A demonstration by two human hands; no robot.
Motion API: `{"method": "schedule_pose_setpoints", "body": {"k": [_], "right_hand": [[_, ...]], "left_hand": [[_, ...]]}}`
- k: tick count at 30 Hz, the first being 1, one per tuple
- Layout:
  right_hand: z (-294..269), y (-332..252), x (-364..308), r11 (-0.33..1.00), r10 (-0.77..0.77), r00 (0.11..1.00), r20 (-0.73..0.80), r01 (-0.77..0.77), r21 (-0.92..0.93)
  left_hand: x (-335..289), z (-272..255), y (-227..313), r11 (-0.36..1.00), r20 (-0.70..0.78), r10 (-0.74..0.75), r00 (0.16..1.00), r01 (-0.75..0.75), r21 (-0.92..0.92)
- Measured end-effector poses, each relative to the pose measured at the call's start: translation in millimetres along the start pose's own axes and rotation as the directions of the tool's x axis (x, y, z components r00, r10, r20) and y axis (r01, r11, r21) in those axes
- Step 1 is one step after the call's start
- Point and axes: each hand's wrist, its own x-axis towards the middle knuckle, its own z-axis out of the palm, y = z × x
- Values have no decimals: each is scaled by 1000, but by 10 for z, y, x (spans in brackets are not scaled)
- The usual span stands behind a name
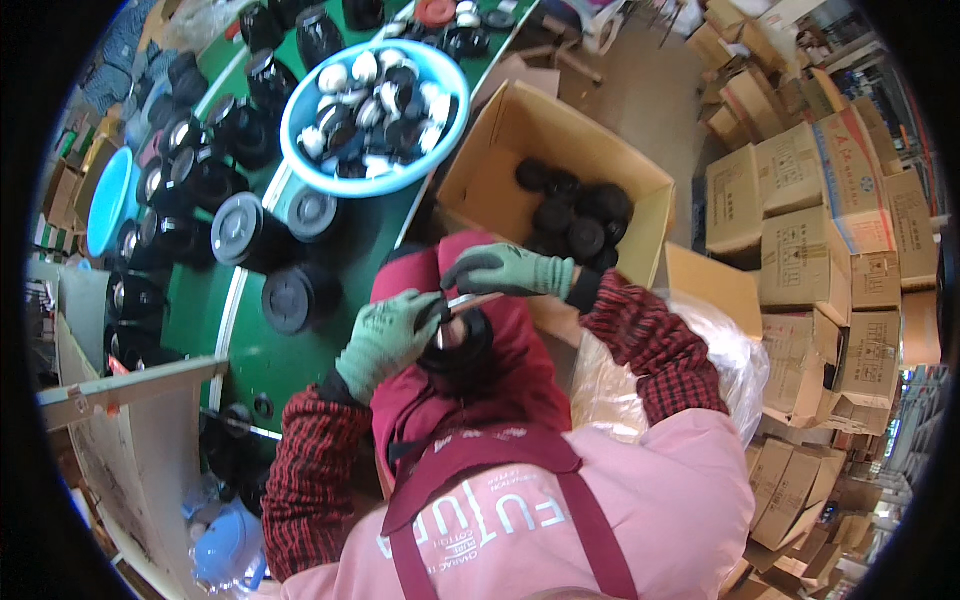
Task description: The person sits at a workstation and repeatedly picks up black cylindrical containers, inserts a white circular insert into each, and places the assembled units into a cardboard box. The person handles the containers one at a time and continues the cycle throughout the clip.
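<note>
**Q:** Left hand [388, 338], what's its state & what does it hold?

**A:** Green-gloved, fingers curled shut round the near-left side of a black round part [462, 345], which sits in the person's lap against the dark red apron [520, 380]. Grip looks firm, thumb side toward the part's rim.

**Q:** And the right hand [510, 270]?

**A:** Also gloved. It lies over the top of the same part, just beyond it from the body, fingers bent & pointing toward the left hand. Between thumb & fingers there's a thin pale strip or ring edge at approx. the part's top; view is poor here, so probably pinched, but I can't tell for sure. Call it closed, contents uncertain.

**Q:** Key relation?

**A:** Part lies between the two hands: left hand on its left-near side, right hand on its upper-far side. Both touch it; left carries it, right works on it. Part's flat face seems tilted up toward the head camera, its axis running roughly body-outward.

**Q:** Surroundings?

**A:** Open cardboard box [500, 150] w/ more black round parts [575, 215] just beyond the right hand. Blue basin [300, 150] of black & white small pieces further off, to the left-front, on a green table [300, 355]. Black lidded pots [240, 230] stand near the left hand's side. Stacked cartons [820, 230] well apart, to the right.
</note>
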Motion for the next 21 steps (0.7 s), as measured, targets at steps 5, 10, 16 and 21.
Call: {"method": "schedule_pose_setpoints", "body": {"k": [5,10,16,21], "right_hand": [[188,-112,-24,831,135,990,39,-135,539],[808,-1021,-20,926,-257,960,112,278,-256],[1250,-1287,129,951,-271,960,74,279,-132],[917,-151,266,608,258,844,-471,237,758]], "left_hand": [[65,66,-224,995,30,94,995,-93,-21],[467,114,-570,839,38,-93,995,99,-535],[924,581,-550,863,-460,109,881,-314,-396],[782,577,-562,1000,-783,24,621,-11,21]]}}
